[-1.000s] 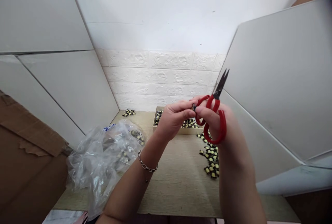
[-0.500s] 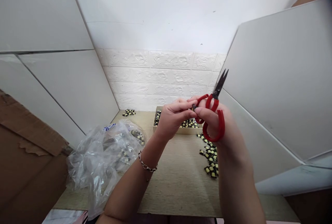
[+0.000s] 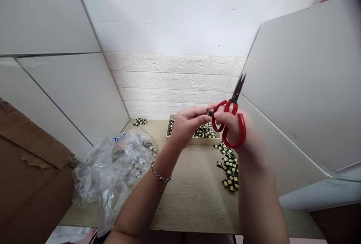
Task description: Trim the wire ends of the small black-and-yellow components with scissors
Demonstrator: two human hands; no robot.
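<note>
Both my hands are raised above the table, meeting in front of me. My left hand [image 3: 187,125] pinches a small dark part [image 3: 210,112] between thumb and fingers. My right hand [image 3: 235,131] has its fingers through the red handles of a pair of scissors [image 3: 231,118], whose black blades point up and to the right, nearly closed. The right fingertips also touch the small part. A chain bracelet sits on my left wrist.
A shallow box [image 3: 194,140] of small yellow-and-black parts stands at the back of the table. More such parts [image 3: 229,166] lie loose on the right, a few [image 3: 140,121] at the back left. A crumpled clear plastic bag [image 3: 113,168] with parts lies left. White panels flank both sides.
Both hands with the scissors and the small part have risen slightly. The right forearm is a little blurred by motion.
</note>
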